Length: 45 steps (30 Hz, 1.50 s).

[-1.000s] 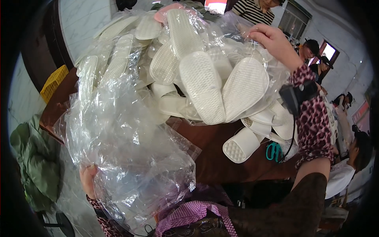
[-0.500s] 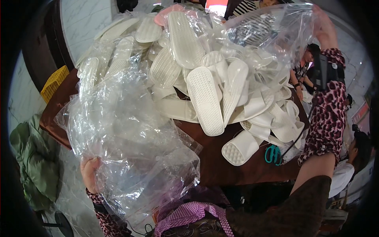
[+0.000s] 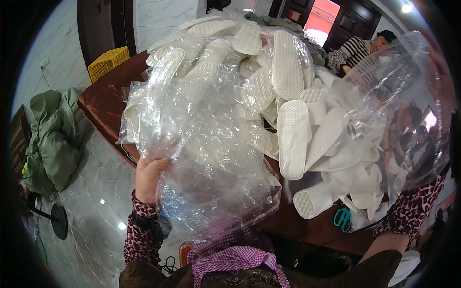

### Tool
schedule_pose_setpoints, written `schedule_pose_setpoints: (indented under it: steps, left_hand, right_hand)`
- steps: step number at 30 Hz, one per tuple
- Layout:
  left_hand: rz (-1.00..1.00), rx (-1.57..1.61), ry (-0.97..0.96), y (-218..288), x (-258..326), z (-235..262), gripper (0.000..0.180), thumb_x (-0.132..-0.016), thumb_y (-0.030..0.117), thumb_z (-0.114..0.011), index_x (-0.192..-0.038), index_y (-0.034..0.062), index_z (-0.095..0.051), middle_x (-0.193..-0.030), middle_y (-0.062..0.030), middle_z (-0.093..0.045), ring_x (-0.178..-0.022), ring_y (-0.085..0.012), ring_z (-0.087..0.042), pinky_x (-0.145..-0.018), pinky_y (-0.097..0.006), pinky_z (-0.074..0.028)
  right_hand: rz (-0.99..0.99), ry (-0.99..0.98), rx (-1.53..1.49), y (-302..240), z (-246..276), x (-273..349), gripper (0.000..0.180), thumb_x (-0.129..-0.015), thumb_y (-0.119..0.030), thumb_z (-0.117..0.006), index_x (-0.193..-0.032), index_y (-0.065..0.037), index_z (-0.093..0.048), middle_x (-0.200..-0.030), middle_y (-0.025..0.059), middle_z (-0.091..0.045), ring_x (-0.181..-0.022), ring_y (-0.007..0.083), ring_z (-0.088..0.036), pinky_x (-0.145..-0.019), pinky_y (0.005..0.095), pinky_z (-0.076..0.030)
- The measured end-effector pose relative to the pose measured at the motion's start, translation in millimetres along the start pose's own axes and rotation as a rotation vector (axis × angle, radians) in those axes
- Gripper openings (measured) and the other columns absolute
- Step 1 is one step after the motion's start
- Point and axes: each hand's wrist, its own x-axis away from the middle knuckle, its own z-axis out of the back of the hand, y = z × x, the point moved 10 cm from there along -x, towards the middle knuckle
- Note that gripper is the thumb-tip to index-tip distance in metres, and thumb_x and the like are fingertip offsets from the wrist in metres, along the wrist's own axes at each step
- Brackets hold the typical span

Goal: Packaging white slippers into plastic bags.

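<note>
Clear plastic bags spread across the near left part of the heap, and we found the left hand closed on their left edge, thumb uppermost. We located the right hand at the far right, raised level with the heap's upper part; it showed blurred behind a large clear bag, and we could not tell whether its fingers were closed. That bag stood lifted and spread, its lower part reaching over the right end of the heap.

We recorded white slippers piled on a brown-covered table, several of them under or inside clear plastic. Two at the front showed us their patterned soles. One slipper lay at the near side of the pile with its bumpy footbed in view, and teal-handled scissors lay near it, to its right.

Beyond the table's left corner we noted a yellow basket and, farther left, a green cloth bundle. A person in a striped top was behind the heap.
</note>
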Motion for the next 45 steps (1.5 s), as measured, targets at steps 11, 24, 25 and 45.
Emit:
schedule_pose_setpoints:
  steps: [11,24,25,45]
  left_hand:
    - [0.006,0.221,-0.176,-11,24,-35,0.061,-0.077,-0.007,-0.046,-0.136,0.0032,-0.034,-0.13,-0.0188,-0.047,-0.111,-0.0273,-0.054,-0.091,-0.036,-0.045]
    - [0.154,0.356,-0.068,-62,39,-15,0.053,-0.089,0.021,-0.054,-0.136,0.0078,-0.032,-0.122,-0.0078,-0.05,-0.105,-0.0189,-0.052,-0.089,-0.035,-0.044]
    - [0.164,0.353,-0.067,-62,43,-20,0.053,-0.089,0.021,-0.054,-0.136,0.0078,-0.032,-0.122,-0.0078,-0.05,-0.105,-0.0189,-0.052,-0.089,-0.035,-0.044]
    - [0.176,0.113,0.099,-52,42,54,0.023,-0.088,0.015,-0.048,-0.095,-0.0046,-0.058,-0.087,-0.0127,-0.064,-0.073,-0.0188,-0.063,-0.063,-0.031,-0.053]
  right_hand:
    - [-0.27,-0.229,-0.192,149,-264,-60,0.044,-0.083,-0.011,-0.052,-0.125,0.0,-0.047,-0.089,0.0117,-0.063,-0.065,0.0126,-0.06,-0.05,0.0259,-0.049]
    - [0.452,-0.382,0.685,216,-430,45,0.057,-0.089,-0.025,-0.05,-0.139,-0.006,-0.029,-0.141,0.0211,-0.03,-0.13,0.0377,-0.028,-0.104,0.0514,-0.021]
    - [0.387,-0.415,0.668,224,-436,45,0.055,-0.09,-0.027,-0.047,-0.138,-0.006,-0.03,-0.142,0.0213,-0.026,-0.132,0.0397,-0.022,-0.104,0.0548,-0.018]
    - [0.375,-0.289,0.916,292,-366,15,0.045,-0.091,-0.029,-0.047,-0.131,-0.007,-0.04,-0.135,0.0163,-0.038,-0.129,0.0355,-0.03,-0.102,0.0463,-0.025]
